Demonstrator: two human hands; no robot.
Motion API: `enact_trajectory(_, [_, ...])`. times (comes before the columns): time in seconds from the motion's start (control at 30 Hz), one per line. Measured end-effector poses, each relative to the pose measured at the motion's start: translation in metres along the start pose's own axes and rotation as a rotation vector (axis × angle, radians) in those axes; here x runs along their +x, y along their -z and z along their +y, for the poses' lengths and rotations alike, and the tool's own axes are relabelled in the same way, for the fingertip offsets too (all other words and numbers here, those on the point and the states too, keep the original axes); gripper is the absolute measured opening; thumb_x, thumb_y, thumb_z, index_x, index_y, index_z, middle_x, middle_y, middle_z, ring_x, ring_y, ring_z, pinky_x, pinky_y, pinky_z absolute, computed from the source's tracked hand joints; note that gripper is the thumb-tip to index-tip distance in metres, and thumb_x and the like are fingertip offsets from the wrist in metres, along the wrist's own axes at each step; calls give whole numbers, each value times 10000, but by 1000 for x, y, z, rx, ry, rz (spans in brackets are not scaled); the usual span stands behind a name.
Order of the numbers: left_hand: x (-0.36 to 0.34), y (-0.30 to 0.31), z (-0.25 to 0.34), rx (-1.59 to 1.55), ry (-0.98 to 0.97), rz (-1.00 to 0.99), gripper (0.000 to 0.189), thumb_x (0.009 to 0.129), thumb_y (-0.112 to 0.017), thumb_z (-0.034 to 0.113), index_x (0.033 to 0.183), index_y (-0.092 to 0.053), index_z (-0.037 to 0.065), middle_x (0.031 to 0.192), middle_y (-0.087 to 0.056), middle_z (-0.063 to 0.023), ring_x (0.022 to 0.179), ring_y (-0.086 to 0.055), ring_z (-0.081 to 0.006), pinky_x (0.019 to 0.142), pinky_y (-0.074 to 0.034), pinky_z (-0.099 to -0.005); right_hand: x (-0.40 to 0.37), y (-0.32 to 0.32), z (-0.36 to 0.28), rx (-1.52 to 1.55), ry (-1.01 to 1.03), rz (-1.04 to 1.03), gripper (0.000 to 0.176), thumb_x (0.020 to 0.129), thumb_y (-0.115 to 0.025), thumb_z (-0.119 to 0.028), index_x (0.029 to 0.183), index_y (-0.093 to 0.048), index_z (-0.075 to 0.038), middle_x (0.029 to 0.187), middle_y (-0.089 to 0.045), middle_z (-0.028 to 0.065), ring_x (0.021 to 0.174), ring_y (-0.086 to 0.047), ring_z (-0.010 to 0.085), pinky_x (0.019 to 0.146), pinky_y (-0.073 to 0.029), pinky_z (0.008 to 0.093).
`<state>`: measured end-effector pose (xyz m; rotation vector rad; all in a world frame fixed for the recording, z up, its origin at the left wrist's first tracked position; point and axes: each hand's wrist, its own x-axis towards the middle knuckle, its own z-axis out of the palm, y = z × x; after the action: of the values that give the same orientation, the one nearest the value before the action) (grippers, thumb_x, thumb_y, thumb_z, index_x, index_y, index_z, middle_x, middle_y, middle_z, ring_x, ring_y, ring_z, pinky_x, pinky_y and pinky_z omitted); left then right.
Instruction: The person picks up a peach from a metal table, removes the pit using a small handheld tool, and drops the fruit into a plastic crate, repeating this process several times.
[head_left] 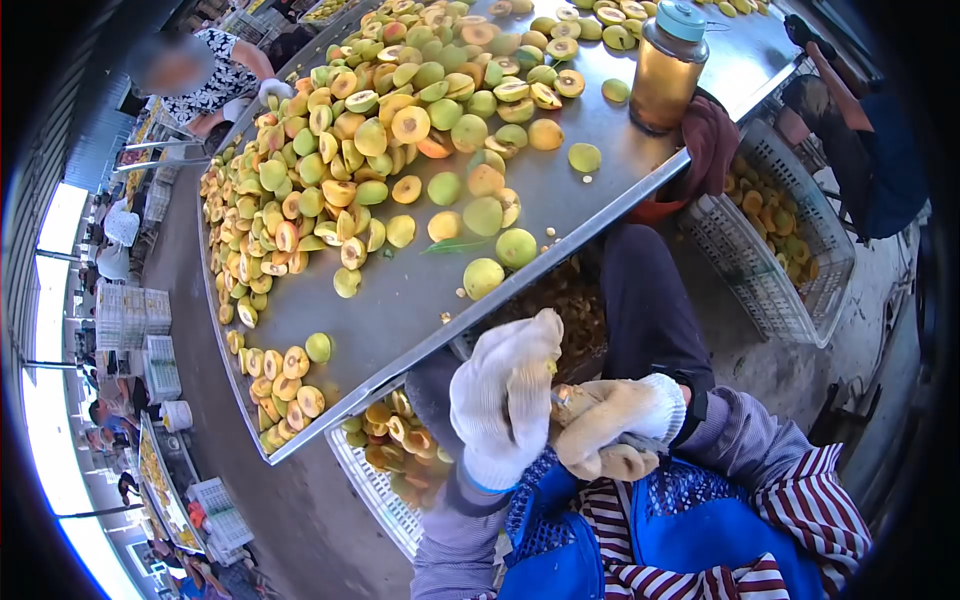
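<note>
Both hands wear whitish knit gloves and meet above my lap, just off the table's near edge. My left hand [503, 395] is raised with its fingers curled together; a bit of yellow-green shows at its inner side, too small to name. My right hand [615, 425] has its fingers folded round something small and brownish at its thumb side, which I cannot make out. Halved yellow-green fruits [370, 137] lie heaped on the metal table [390, 330], several with dark pits or hollows showing. A white crate [375, 490] of fruit halves stands below my left forearm.
A jar with a blue lid [668, 70] and a dark red cloth [705, 145] are at the table's right edge. Another fruit crate [750, 265] stands on the floor at right. Co-workers [235, 75] sit across the table and at far right [890, 150].
</note>
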<state>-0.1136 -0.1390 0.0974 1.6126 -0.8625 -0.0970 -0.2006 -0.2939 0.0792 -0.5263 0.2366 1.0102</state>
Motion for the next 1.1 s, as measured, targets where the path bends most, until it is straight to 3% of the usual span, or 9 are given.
enact_trajectory(0.03, [-2,-2,-8,147,-244,51,280,924,-604,144,1103,-622,-70,1076,-662,-205,869,-675,-339,747,-553,-344,-2,0,-1,13,-1,-18,221,931,-650,-239,862,-623,-30,565,-582,59,403,-535,123,334,-392,230])
enact_trajectory(0.2, [-4,-7,1,-588,483,-26,480,973,-552,426,1066,-612,-41,1035,-637,-202,850,-643,-267,745,-540,-361,0,3,5,46,-26,3,192,922,-657,-248,931,-634,-57,598,-587,41,404,-523,104,336,-393,229])
enact_trajectory(0.33, [-17,-21,-5,-738,191,113,410,1006,-511,350,1030,-595,-50,1085,-603,-210,908,-633,-299,838,-535,-428,9,19,22,92,41,-30,156,912,-668,-220,947,-637,-71,657,-609,30,427,-535,100,350,-399,221])
enact_trajectory(0.57, [-19,-23,1,-965,493,210,507,996,-487,451,1036,-592,-43,973,-616,-184,819,-634,-289,751,-547,-409,16,15,28,232,73,-150,207,925,-652,-211,1066,-627,-62,809,-645,11,641,-627,94,573,-511,208])
enact_trajectory(0.63, [-17,-14,-20,-1808,675,76,548,986,-481,498,1038,-589,-37,886,-606,-155,733,-618,-277,687,-539,-391,21,17,29,234,80,-312,233,949,-619,-234,1095,-618,-53,859,-648,14,698,-637,94,621,-523,213])
enact_trajectory(0.83, [-63,38,-32,-395,657,628,417,997,-498,390,1045,-636,-1,997,-679,-166,751,-661,-251,705,-544,-353,36,97,57,415,-337,-651,439,950,-558,-430,1108,-573,-21,952,-636,90,863,-642,170,717,-527,333])
enact_trajectory(0.93, [-95,105,-72,1173,417,226,196,879,-643,210,991,-725,72,1070,-694,-118,937,-650,-301,925,-493,-402,33,86,34,233,-364,-491,365,921,-609,-385,987,-578,-28,846,-615,77,732,-617,154,597,-490,308])
enact_trajectory(1.0, [-82,95,-75,1086,388,331,236,892,-651,225,1066,-708,76,1129,-680,-152,1129,-601,-313,999,-450,-411,2,4,-8,-17,-61,-34,210,882,-673,-144,738,-573,-27,623,-526,47,405,-462,89,329,-335,224])
enact_trajectory(1.1, [-38,59,-88,657,161,219,206,886,-668,142,1075,-694,64,1124,-692,-116,1073,-653,-278,933,-525,-358,15,7,-15,51,-328,-21,164,856,-667,-81,751,-573,2,623,-534,75,417,-418,97,349,-304,233])
